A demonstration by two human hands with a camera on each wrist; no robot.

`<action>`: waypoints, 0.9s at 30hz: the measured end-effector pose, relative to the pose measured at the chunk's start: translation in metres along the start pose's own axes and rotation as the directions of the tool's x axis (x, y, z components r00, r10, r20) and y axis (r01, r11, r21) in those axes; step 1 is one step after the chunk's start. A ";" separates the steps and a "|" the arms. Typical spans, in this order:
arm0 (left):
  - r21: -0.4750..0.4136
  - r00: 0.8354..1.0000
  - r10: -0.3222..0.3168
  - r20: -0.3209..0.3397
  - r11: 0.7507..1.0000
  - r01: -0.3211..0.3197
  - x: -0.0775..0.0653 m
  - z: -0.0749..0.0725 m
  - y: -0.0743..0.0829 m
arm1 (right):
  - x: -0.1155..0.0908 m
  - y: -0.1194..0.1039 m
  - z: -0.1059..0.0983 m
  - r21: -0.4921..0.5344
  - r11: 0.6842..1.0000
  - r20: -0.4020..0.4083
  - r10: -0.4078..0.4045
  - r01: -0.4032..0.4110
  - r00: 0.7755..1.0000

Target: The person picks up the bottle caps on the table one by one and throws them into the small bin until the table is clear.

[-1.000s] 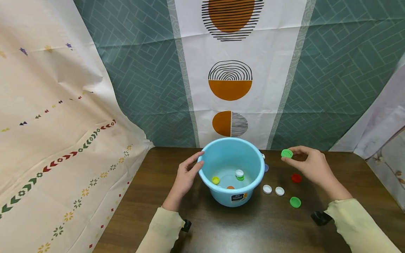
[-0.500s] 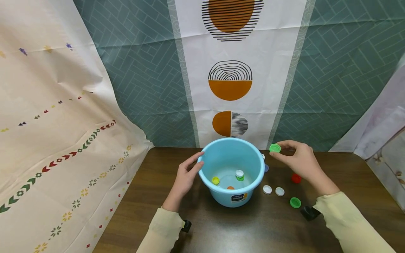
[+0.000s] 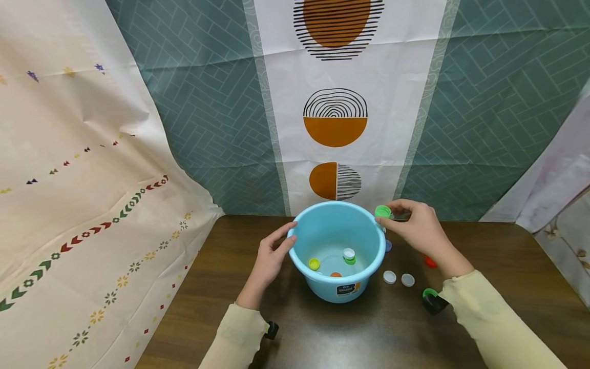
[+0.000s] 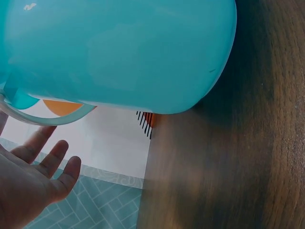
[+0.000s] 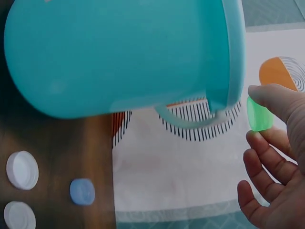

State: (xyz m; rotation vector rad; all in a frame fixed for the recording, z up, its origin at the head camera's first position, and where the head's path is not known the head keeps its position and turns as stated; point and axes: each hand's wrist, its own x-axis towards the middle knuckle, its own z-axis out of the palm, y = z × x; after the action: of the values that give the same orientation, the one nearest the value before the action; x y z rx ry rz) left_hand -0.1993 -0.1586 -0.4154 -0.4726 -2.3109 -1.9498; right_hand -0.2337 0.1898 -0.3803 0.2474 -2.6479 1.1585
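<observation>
Bucket (image 3: 318,290): smooth light-blue plastic, round, rolled rim, standing on dark wood-grain counter (image 3: 350,341).
Left hand (image 3: 269,259): fingers spread, fingertips resting on bucket rim.
Right hand (image 3: 418,229): pinching green cap (image 3: 382,211), shallow plastic disc, near right side of rim.
Caps inside: round yellow cap (image 3: 314,264), orange cap (image 3: 336,274) partly hidden, white cap (image 3: 349,253) overlapping another green one.
Caps outside: two white discs (image 3: 389,277), squat blue cap (image 5: 82,192), red cap (image 3: 430,262).
Backdrop (image 3: 207,118): creased cloth, printed herringbone.
</observation>
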 end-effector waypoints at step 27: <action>0.006 1.000 -0.004 -0.003 1.000 0.004 0.001 0.001 -0.001 | 0.008 -0.053 0.033 0.051 0.990 0.128 -0.134 0.128 0.983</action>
State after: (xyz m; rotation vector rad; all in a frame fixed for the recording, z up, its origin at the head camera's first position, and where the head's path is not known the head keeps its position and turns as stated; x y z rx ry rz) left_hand -0.2004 -0.1579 -0.4163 -0.4647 -2.3165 -1.9434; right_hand -0.2333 0.1295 -0.3629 0.5147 -2.6727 1.1948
